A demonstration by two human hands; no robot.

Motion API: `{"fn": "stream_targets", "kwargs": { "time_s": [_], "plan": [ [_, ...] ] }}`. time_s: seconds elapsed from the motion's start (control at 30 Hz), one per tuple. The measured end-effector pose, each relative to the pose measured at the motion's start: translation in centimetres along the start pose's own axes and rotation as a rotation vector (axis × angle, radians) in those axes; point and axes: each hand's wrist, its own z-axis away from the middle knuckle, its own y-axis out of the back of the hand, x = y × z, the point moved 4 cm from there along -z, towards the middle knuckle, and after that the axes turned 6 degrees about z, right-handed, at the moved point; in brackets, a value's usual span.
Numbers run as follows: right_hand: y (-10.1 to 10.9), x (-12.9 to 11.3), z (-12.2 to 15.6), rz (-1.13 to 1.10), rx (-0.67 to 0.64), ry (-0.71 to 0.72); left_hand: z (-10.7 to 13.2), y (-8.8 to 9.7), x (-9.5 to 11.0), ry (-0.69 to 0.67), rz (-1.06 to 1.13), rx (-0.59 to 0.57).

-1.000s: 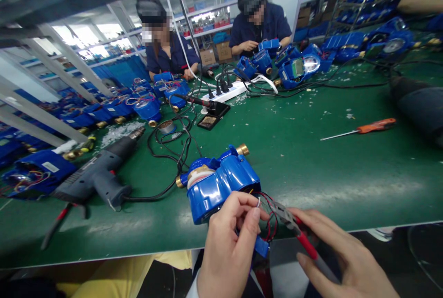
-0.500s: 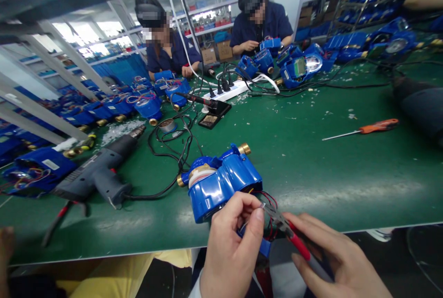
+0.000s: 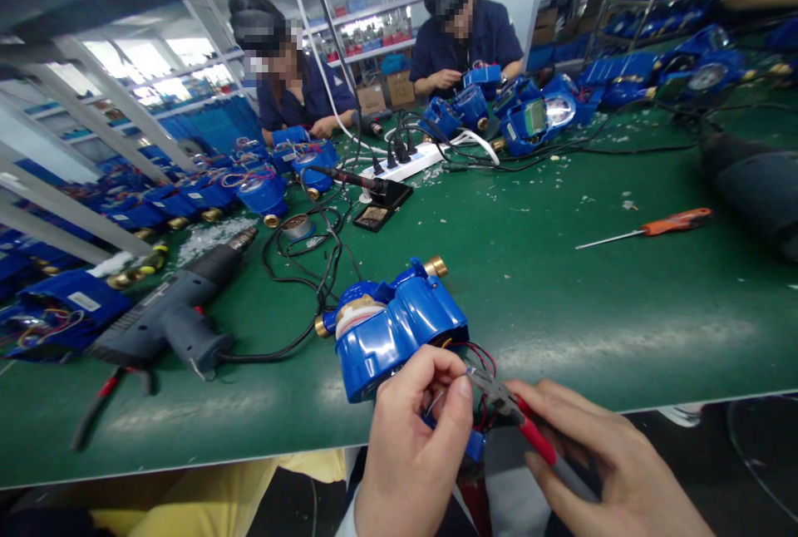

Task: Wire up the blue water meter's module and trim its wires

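My left hand (image 3: 419, 437) is closed, thumb and forefinger pinching the end of a thin wire (image 3: 437, 401) at the plier tips. In my right hand (image 3: 598, 454) are pliers (image 3: 537, 437) with red and grey handles, their metal jaws right beside my left fingertips. Whether the jaws bite on the wire is too small to tell. Just beyond the hands a blue water meter (image 3: 399, 329) with brass ends lies tilted on the green table (image 3: 561, 329). Red and dark wires (image 3: 488, 357) run out from under it. A small blue part (image 3: 475, 444) hangs below, partly hidden by my left hand.
Left of the meter lies a heat gun (image 3: 180, 304), with other red-handled pliers (image 3: 100, 408) near it. A soldering iron (image 3: 352, 178), a power strip (image 3: 408, 161) and cables spread behind. An orange screwdriver (image 3: 677, 223) lies right. Two co-workers (image 3: 465, 38) sit opposite among more blue meters.
The view has shifted slightly, so the table things sit a little further left. Another person's hand at the left edge has gone out of view. My hands keep nearly the same pose.
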Motion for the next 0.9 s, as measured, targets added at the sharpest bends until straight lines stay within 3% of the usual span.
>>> {"fn": "stream_targets", "kwargs": {
  "time_s": [0.13,0.6,0.9],
  "plan": [
    [0.24,0.09,0.10,0.043,0.004,-0.009,-0.11,-0.06,0.08,0.002,-0.022,-0.031],
    [-0.31,0.59,-0.20,-0.071,-0.061,-0.075,0.03,-0.04,0.33,0.031,0.091,0.105],
    [-0.42,0.29,0.01,-0.094,-0.051,-0.071,-0.16,-0.06,0.24,0.070,0.112,0.116]
  ]
}}
